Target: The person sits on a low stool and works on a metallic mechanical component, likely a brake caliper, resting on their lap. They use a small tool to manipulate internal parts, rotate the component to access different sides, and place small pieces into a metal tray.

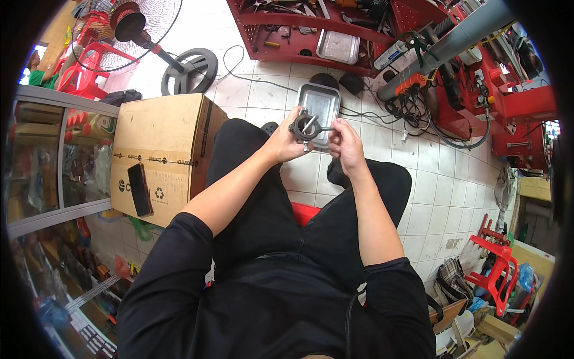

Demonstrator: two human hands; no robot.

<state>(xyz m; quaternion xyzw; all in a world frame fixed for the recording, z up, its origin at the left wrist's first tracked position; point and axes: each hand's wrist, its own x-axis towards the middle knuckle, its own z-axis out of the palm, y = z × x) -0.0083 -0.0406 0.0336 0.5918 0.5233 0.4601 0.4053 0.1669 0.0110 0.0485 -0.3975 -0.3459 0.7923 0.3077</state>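
Observation:
My left hand (pixel 284 143) is closed around the side of a dark ring-shaped metal part (pixel 307 136), with bolts sticking out of its rim. A light metal piece slants across the ring's opening. On the right side of the ring, a thin metal rod (pixel 327 128) stands out, and the thumb and fingers of my right hand (pixel 347 146) pinch its outer end. Both hands are raised in front of my knees, over a grey metal tray (pixel 330 96) on the floor. The ring and left hand cover part of the tray.
A cardboard box (pixel 158 128) with a phone (pixel 140 189) on top stands at my left, beside a glass cabinet (pixel 36 155). A fan (pixel 190 72) is far left. Ahead stands a red tool cart (pixel 287 45); cables (pixel 373 113) and a red machine (pixel 526 105) are right.

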